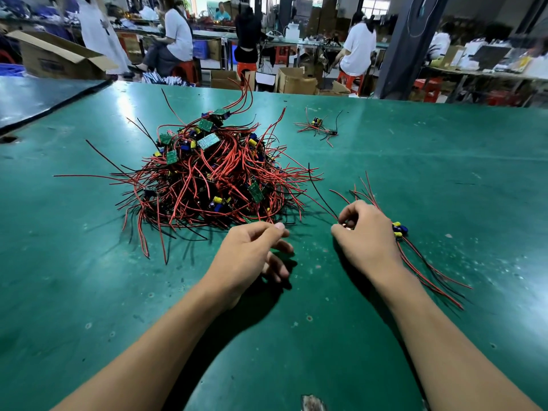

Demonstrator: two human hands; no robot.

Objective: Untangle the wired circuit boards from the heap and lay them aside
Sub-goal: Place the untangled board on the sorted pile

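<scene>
A heap of wired circuit boards (207, 173), small green boards tangled in red and black wires, lies left of centre on the green table (444, 173). My left hand (255, 250) is at the heap's near edge, fingers curled, with thumb and index finger pinching the end of a red wire (258, 222) that comes out of the heap. To its right, my right hand (364, 232) grips a bundle of wired boards (398, 229). Yellow and blue parts show beside the palm, and wires stick out above the hand and trail toward the near right.
A small cluster of wired boards (318, 129) lies apart at the far centre-right of the table. A dark mat edge (53, 105) crosses the far left corner. Beyond the table are cardboard boxes (296, 81), red stools and several seated people.
</scene>
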